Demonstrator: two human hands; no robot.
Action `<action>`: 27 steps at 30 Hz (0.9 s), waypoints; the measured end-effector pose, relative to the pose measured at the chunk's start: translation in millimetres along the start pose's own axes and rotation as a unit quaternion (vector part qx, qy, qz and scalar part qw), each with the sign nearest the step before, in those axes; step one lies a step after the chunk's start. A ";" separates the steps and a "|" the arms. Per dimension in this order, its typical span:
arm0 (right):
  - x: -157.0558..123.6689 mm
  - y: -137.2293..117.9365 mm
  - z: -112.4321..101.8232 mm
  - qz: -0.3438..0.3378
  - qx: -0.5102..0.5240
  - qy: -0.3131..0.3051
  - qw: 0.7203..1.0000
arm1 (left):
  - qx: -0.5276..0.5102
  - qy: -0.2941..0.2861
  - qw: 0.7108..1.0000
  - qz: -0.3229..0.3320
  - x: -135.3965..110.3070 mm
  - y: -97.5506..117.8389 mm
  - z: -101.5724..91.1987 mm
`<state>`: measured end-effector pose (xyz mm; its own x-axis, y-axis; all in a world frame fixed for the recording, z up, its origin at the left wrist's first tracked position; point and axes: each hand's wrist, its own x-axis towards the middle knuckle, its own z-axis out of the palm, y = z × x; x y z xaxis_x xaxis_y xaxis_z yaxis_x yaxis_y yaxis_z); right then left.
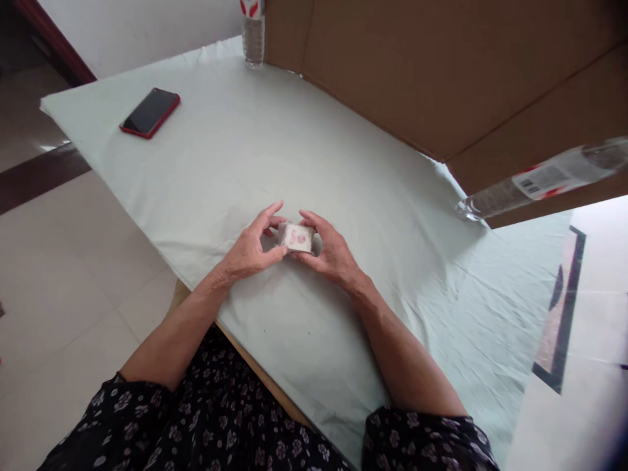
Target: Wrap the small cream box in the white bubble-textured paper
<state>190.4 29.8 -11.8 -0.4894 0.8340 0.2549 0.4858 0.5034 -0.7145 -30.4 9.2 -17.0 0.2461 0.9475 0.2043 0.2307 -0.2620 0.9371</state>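
Note:
A small white pack (297,238) with pinkish-red print on top, apparently in clear plastic, is held just above or on the cloth; I cannot tell which. It resembles a boxed deck of cards, but the print is too small to read. My left hand (250,247) grips it from the left, thumb at the near corner and the other fingers curved behind. From the right, my right hand (333,250) closes on the opposite end, with its thumb along the near edge and its index finger at the far side. The fingers partly hide both ends.
A pale green cloth (324,157) covers the table. At the far left lies a phone (151,112) in a red case. Brown cardboard (392,72) stands along the back, with a clear plastic bottle (253,42) at its left end and another bottle (540,180) at the right.

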 end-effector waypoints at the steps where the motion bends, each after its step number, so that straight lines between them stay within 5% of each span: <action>1: 0.4 1.6 1.1 0.005 -0.002 0.020 1.000 | 0.007 0.014 1.000 0.003 0.6 -0.1 0.7; 7: 1.8 16.2 0.4 0.031 -0.015 0.016 0.999 | 0.105 0.016 0.994 -0.026 1.3 -1.4 4.0; 15: -3.3 27.2 -20.8 0.088 0.102 0.028 0.990 | 0.088 0.094 0.991 -0.033 1.0 4.7 4.0; 27: -2.6 25.5 -13.6 0.086 0.091 0.036 0.991 | 0.169 0.057 0.983 0.049 3.4 -4.7 7.9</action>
<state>213.9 43.6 -21.9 -0.3546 0.9212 0.1599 0.4158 0.3086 -0.8555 -23.2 12.1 -22.9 0.1796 0.9244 0.3366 0.5152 -0.3799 0.7683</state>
